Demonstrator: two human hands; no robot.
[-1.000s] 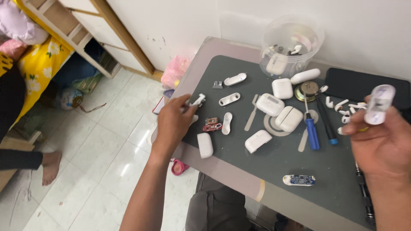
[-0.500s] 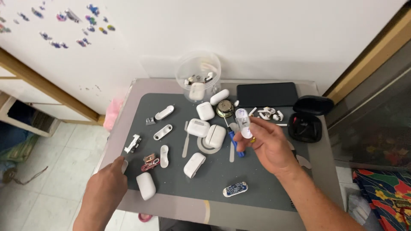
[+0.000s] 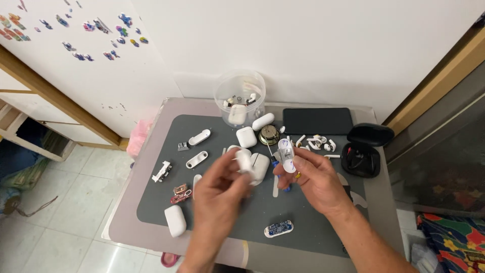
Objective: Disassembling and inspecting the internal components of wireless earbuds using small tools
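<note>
My right hand (image 3: 316, 179) is raised over the grey work mat (image 3: 161, 197) and pinches a small white earbud-case part (image 3: 286, 154) between thumb and fingers. My left hand (image 3: 220, 199) is blurred with motion just left of it and grips another white case piece (image 3: 244, 162). The two hands are close together above a cluster of white earbud cases (image 3: 260, 166) in the middle of the mat. A blue-handled tool (image 3: 277, 167) lies partly hidden under my right hand.
A clear plastic tub (image 3: 240, 97) with small parts stands at the back. A dark tablet (image 3: 317, 121) and an open black case (image 3: 362, 149) lie at the right. White case shells (image 3: 175, 220), small circuit boards (image 3: 278, 229) and loose earbuds (image 3: 316, 142) are scattered about.
My left hand has come from the mat's left edge to the middle and now holds a white piece. The view has swung to centre on the table. My right hand keeps its part.
</note>
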